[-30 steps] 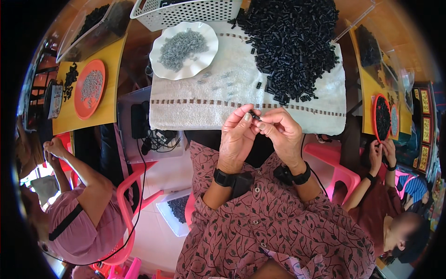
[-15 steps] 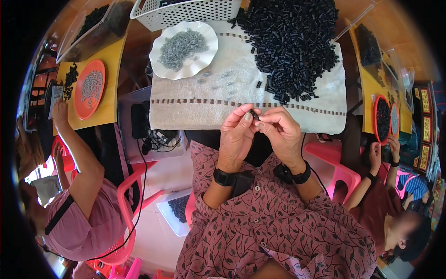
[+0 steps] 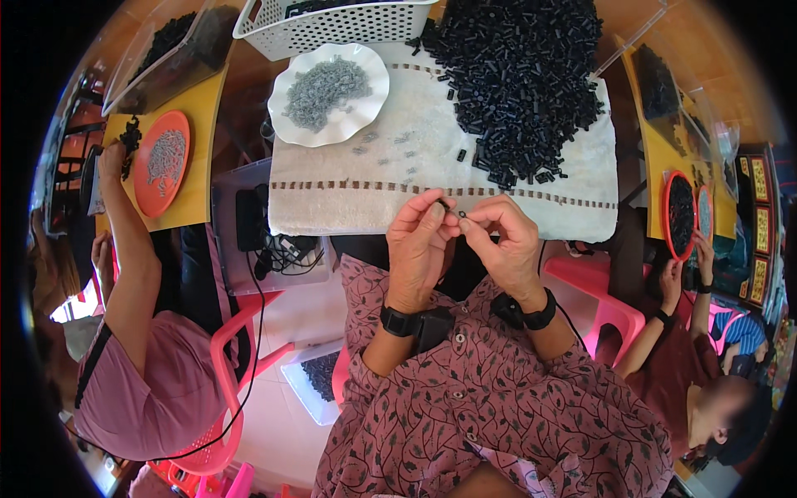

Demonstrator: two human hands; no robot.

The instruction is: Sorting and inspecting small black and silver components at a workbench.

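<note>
Just past the near edge of the towel-covered table (image 3: 332, 213), my two hands meet, fingertips almost touching. My left hand (image 3: 418, 249) pinches a small black cylindrical piece (image 3: 445, 203) between thumb and forefinger. Close beside it, the thumb and forefinger of my right hand (image 3: 505, 247) are pressed together on a tiny part (image 3: 462, 214), too small to name. Beyond them lies a big heap of short black cylindrical pieces (image 3: 523, 83). A white wavy-edged plate (image 3: 373, 100) holds a pile of small clear pieces (image 3: 328, 90), and several more lie loose on the towel.
A white perforated basket (image 3: 332, 31) stands behind the plate. On the left, a person's arm (image 3: 133, 224) reaches over a yellow table beside an orange plate (image 3: 149, 195). Another person works at the right with a red-rimmed tray (image 3: 669, 217). A pink chair (image 3: 594, 290) stands nearby.
My fingertips have drawn slightly apart, so the black piece in the left and the tiny part in the right show separately. The left neighbour's hand has moved farther up toward black pieces.
</note>
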